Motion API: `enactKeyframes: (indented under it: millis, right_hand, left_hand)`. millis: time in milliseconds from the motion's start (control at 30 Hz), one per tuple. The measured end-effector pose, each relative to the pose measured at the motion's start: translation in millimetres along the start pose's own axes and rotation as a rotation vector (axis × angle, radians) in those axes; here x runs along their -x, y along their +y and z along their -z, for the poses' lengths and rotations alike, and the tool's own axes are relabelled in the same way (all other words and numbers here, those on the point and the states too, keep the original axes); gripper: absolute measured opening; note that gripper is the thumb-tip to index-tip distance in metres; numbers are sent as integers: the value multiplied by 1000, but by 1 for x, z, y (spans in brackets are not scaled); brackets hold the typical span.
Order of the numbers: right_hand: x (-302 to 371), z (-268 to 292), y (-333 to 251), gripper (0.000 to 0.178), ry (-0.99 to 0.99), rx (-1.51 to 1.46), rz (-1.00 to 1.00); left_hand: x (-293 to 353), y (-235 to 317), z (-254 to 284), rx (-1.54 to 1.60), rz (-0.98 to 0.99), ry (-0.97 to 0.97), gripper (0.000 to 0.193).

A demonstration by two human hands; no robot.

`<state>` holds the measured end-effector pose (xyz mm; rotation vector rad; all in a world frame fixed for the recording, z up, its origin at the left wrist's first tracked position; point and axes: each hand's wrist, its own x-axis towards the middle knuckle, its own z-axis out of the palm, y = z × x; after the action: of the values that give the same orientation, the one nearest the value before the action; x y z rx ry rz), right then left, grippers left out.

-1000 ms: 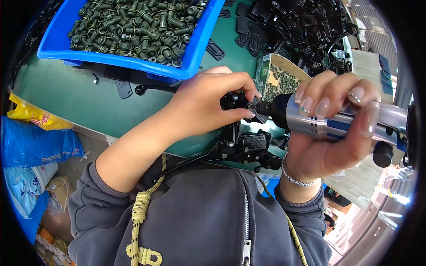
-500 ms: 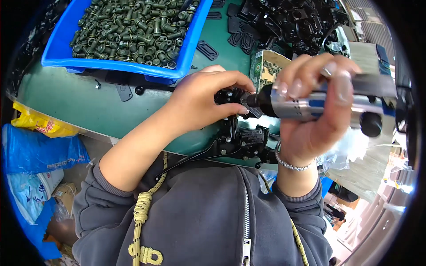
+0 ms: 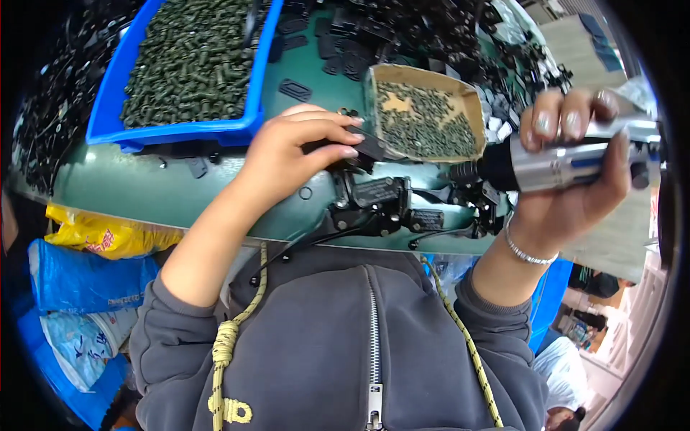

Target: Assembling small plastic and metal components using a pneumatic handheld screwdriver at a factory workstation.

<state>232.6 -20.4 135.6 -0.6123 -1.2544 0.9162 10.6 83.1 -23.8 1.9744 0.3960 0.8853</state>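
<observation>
My left hand (image 3: 287,149) is closed, thumb and fingers pinching a black brake lever assembly (image 3: 368,146) above the green table; the palm hides part of it. My right hand (image 3: 552,210) is wrapped round a silver power screwdriver (image 3: 535,167) with a black nose. The driver lies level, its tip pointing left, apart from the held piece. Between my hands and my body, more black brake lever assemblies (image 3: 384,192) lie along the table's near edge. A small black ring (image 3: 305,192) rests on the table below my left wrist.
A blue bin (image 3: 176,130) of dark green bolts stands at the far left. Beyond my hands sits an open cardboard box (image 3: 480,118) of small screws. Black parts (image 3: 402,29) are heaped at the back. Yellow (image 3: 108,233) and blue bags (image 3: 86,276) lie below the table's left edge.
The screwdriver has drawn back to the right, away from the piece in my left hand. My left hand has shifted slightly left. The view has moved, and more of the screw box shows.
</observation>
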Motion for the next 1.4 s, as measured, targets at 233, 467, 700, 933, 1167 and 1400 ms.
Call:
enactKeyframes:
  millis: [233,467,700,933,1167,1400]
  right_hand:
    - [85,15,-8,35,395,36,110]
    - [90,26,-4,34,181,95,140]
    - [93,27,11,36,205,80,148]
    - [94,25,13,37,224,117,159]
    - [96,7,14,37,362,252,161]
    - [93,13,9,37,121,343,164]
  left_hand:
    - [24,90,-40,-345,-96,-103,33]
    - [33,78,-80,-505,-233,-20,20]
    - [33,76,-83,-564,-211,-34,13]
    - [33,72,-88,-542,-204,-31,6]
    - [33,68,-92,-515,-212,3,4]
    - [34,67,-91,-501,-195,8,3]
